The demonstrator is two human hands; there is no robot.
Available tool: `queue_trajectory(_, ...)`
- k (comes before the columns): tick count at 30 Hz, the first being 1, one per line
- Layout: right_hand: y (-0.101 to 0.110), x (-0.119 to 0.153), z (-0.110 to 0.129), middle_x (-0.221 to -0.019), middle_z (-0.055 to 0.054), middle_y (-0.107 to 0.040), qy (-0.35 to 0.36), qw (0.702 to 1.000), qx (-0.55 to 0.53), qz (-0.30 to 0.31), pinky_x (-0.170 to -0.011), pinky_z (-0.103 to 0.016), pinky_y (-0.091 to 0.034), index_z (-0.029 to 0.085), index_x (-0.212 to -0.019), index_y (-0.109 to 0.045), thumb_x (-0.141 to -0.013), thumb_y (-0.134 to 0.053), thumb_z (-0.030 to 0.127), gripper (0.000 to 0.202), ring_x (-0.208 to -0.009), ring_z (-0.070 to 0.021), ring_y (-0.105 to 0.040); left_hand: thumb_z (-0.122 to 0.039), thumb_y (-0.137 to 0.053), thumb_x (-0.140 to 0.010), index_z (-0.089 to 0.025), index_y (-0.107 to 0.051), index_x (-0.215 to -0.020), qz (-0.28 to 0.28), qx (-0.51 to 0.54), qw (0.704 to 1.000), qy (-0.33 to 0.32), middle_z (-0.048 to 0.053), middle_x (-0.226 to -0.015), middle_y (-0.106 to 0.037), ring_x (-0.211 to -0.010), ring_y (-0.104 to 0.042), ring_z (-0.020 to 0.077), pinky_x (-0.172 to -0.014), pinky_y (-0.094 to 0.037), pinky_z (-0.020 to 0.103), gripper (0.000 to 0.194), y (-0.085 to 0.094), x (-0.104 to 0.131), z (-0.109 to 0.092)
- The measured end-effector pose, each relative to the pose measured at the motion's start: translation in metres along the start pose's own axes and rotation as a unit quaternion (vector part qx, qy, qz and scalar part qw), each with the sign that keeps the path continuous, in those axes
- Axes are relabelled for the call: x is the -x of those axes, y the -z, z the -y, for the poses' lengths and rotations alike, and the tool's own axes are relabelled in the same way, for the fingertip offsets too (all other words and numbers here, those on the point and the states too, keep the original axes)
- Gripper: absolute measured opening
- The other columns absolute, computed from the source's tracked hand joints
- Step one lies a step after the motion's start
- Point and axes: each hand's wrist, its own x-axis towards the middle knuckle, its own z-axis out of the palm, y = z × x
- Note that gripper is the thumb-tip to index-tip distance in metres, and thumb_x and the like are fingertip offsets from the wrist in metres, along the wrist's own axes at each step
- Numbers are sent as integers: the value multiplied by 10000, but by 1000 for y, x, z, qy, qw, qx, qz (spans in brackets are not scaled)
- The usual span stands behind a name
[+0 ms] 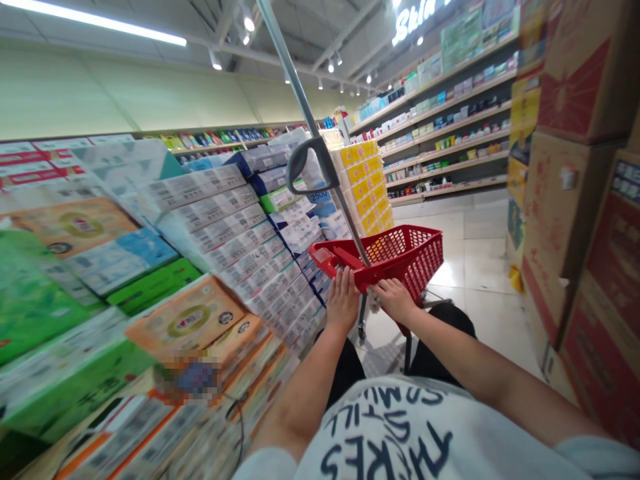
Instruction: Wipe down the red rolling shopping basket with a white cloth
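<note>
A red plastic shopping cart [418,267] with perforated basket sides stands just ahead of me on a wheeled metal frame. My left hand [343,300] rests its fingers over the near rim, gripping the edge left of centre. A short way to the right, my right hand [396,301] has its fingers curled on the same rim. Something small, whitish and crumpled [373,300] shows beside its fingertips; I cannot make out what it is. A long grey metal pole [350,217] with a looped grey handle [305,167] rises at a slant from the cart.
On the left, stacked tissue packs [187,317] and white paper packages [235,230] line the aisle. Yellow-and-white packs [364,187] are piled beyond the cart. Cardboard boxes [565,233] stand tall on the right. Shelves of small products [450,143] run along the back.
</note>
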Motion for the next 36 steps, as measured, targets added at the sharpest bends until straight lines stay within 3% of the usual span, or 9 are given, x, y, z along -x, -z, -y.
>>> queue_trajectory(3,1,-2,1,-1033,-107,-609,-2,1000,4,1,-892,-363,-268,169,-1123,-620,-901,-475,195,266,-954,-231,-497,-240,-430,-937,-118,-249,-1495,2,2,1000,8,129,-1532,-303,-1457,-125,254,-1174,-265,459,599,0,-1,-1)
queue_trajectory(8,-11,12,-1,-975,-103,-624,-38,995,8,95,-839,-351,-277,180,-1013,-670,-869,-517,174,211,-905,-223,-525,-239,-415,-942,-141,-234,-1500,3,7,1000,13,118,-1538,-296,-1456,-131,253,-1176,-263,471,595,-1,-2,-2)
queue_trajectory(15,2,-6,2,-1045,-102,-613,-23,1000,11,5,-856,-360,-269,188,-1154,-610,-913,-463,223,284,-947,-226,-506,-229,-400,-945,-108,-228,-1496,2,13,1000,16,127,-1539,-293,-1459,-107,260,-1180,-253,463,590,-2,-2,-1)
queue_trajectory(21,-8,9,1,-997,-110,-625,-64,991,20,114,-807,-364,-272,185,-1027,-665,-871,-509,198,220,-919,-237,-521,-219,-388,-948,-126,-239,-1493,-4,9,1000,19,120,-1526,-325,-1455,-139,257,-1177,-261,457,573,-3,-4,-1)
queue_trajectory(27,10,-12,6,-1037,-103,-615,-48,998,15,38,-829,-361,-271,185,-1080,-627,-902,-478,225,236,-958,-236,-507,-222,-404,-948,-100,-280,-1472,-6,3,1000,27,140,-1506,-356,-1450,-153,273,-1171,-274,455,552,-5,-5,-4)
queue_trajectory(33,4,-1,1,-991,-96,-630,-75,994,2,84,-809,-349,-287,176,-1018,-650,-885,-485,201,214,-929,-233,-512,-204,-424,-941,-69,-280,-1461,-25,2,1000,13,171,-1484,-380,-1450,-148,287,-1151,-316,471,556,-8,-5,-3)
queue_trajectory(36,10,-7,-4,-1062,-101,-621,-68,997,-19,27,-858,-342,-303,178,-1089,-628,-893,-472,209,252,-986,-237,-502,-191,-430,-935,-64,-266,-1464,-34,4,999,4,179,-1486,-372,-1452,-138,287,-1153,-315,472,568,-10,-5,-1)
